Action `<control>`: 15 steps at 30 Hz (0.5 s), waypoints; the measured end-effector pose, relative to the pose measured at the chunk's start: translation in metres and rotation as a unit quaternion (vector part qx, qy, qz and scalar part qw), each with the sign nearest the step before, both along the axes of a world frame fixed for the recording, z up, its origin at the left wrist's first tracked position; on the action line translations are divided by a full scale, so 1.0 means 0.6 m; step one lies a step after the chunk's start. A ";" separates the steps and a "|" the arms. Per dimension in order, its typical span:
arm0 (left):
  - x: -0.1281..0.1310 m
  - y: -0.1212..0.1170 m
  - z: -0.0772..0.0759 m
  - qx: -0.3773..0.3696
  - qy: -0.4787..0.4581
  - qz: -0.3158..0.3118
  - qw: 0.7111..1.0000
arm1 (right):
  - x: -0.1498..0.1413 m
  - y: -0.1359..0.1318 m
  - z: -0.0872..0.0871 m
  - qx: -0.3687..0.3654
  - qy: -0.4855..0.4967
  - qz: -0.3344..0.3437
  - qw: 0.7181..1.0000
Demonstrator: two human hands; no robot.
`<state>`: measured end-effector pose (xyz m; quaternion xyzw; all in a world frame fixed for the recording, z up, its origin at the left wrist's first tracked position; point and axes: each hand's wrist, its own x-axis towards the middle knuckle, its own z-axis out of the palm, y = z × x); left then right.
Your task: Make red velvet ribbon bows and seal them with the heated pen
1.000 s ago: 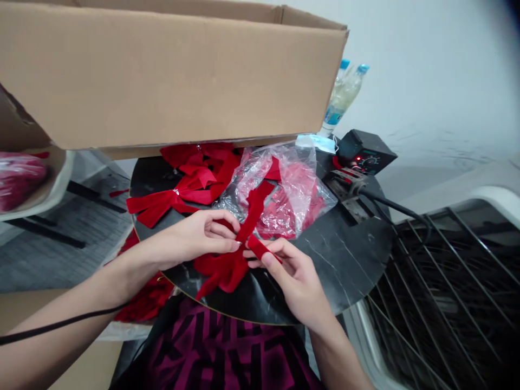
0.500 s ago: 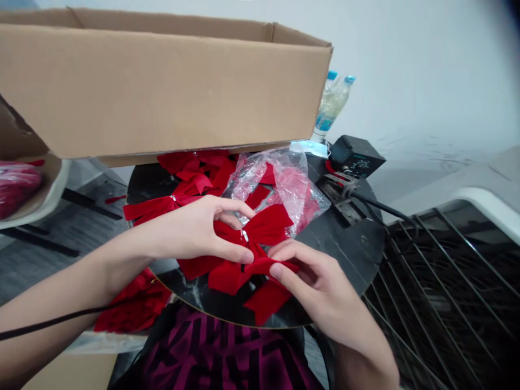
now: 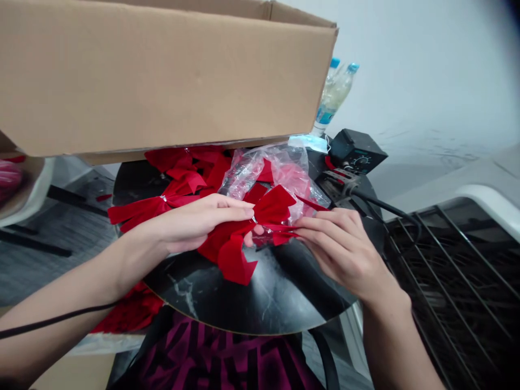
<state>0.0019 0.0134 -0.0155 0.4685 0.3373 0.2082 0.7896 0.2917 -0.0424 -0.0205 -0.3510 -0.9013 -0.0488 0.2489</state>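
Cardboard box (image 3: 154, 81) fills the upper left of the frame, held above the table, its inside out of sight, so its contents cannot be told. Below its lower edge, a clear plastic bag (image 3: 264, 181) lies on a round black marble tabletop (image 3: 260, 306); red material shows through the crumpled film, blurred, with no clear count. Beside the bag, toward the left, lies a heap of red bows (image 3: 179, 184), partly under the box's shadow and edge. More red fabric (image 3: 130, 309) sits below the table's near left edge. Upper left, a red-filled bag (image 3: 8, 181) is cut off by the frame.

Red velvet bow (image 3: 239, 244) is held over the table's middle, just in front of the bag, a silver glint at its knot. Left hand (image 3: 199, 222) is nearly flat, fingers together, closed on the bow's left side, fingertips at the knot. Right hand (image 3: 337, 244) is half curled, gripping a thin red tail between its fingers; its thumb is hidden behind them. A pale fingertip (image 3: 248, 240) under the knot is hard to assign to either hand.

Far side of the table: 2 water bottles (image 3: 335, 92), a blue face mask (image 3: 309, 142), a black dial unit (image 3: 357, 151), a metal clamp (image 3: 339, 181). Lower right, a wire rack (image 3: 455, 303).
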 end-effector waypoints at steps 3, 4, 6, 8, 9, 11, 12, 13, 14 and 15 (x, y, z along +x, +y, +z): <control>0.003 0.001 -0.008 -0.007 -0.003 0.039 0.999 | 0.000 -0.015 -0.001 -0.065 0.141 -0.085 0.984; 0.004 0.001 -0.011 -0.001 -0.004 0.056 0.998 | -0.008 -0.025 -0.002 -0.096 0.226 -0.123 0.962; 0.008 0.001 -0.015 0.024 -0.007 0.088 0.996 | -0.040 -0.045 -0.005 -0.177 0.374 -0.177 0.893; 0.013 0.001 -0.019 0.064 -0.005 0.104 0.993 | -0.084 -0.057 -0.011 -0.262 0.443 -0.192 0.836; 0.016 0.000 -0.020 0.090 -0.001 0.110 0.990 | -0.107 -0.058 -0.015 -0.289 0.458 -0.194 0.818; 0.020 -0.003 -0.021 0.150 0.016 0.115 0.982 | -0.145 -0.052 -0.023 -0.316 0.479 -0.195 0.795; 0.022 -0.005 -0.020 0.178 0.023 0.115 0.977 | -0.159 -0.045 -0.026 -0.321 0.489 -0.196 0.787; 0.023 -0.007 -0.019 0.202 0.026 0.113 0.973 | -0.168 -0.038 -0.028 -0.327 0.496 -0.198 0.780; 0.023 -0.010 -0.018 0.220 0.026 0.110 0.969 | -0.174 -0.032 -0.029 -0.334 0.501 -0.199 0.773; 0.023 -0.014 -0.017 0.232 0.026 0.106 0.967 | -0.177 -0.027 -0.029 -0.340 0.504 -0.201 0.768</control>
